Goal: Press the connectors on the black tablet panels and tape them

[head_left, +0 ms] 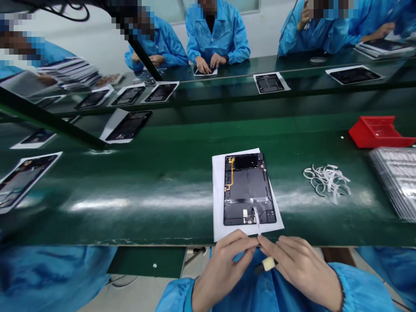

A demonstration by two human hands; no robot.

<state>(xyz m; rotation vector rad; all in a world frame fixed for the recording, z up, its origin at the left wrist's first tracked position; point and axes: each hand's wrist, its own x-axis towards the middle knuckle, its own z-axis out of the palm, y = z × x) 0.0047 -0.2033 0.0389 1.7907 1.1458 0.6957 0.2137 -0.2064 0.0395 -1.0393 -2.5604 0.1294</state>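
Note:
An opened tablet housing with an orange flex cable lies on white paper near the bench's front edge. A thin white strip rises from its lower part toward my fingertips. Below the paper, my left hand is closed, thumb and index finger pinched near the strip's lower end. My right hand meets it there with its index fingertip. Under the right hand's fingers sits a small tool with a pale yellow block and a black part, held against the palm side.
Curled white strips lie to the right, near a red bin and stacked clear trays. More tablet housings on paper stand left and beyond. A dark green post crosses the left. Several people in blue work across the bench.

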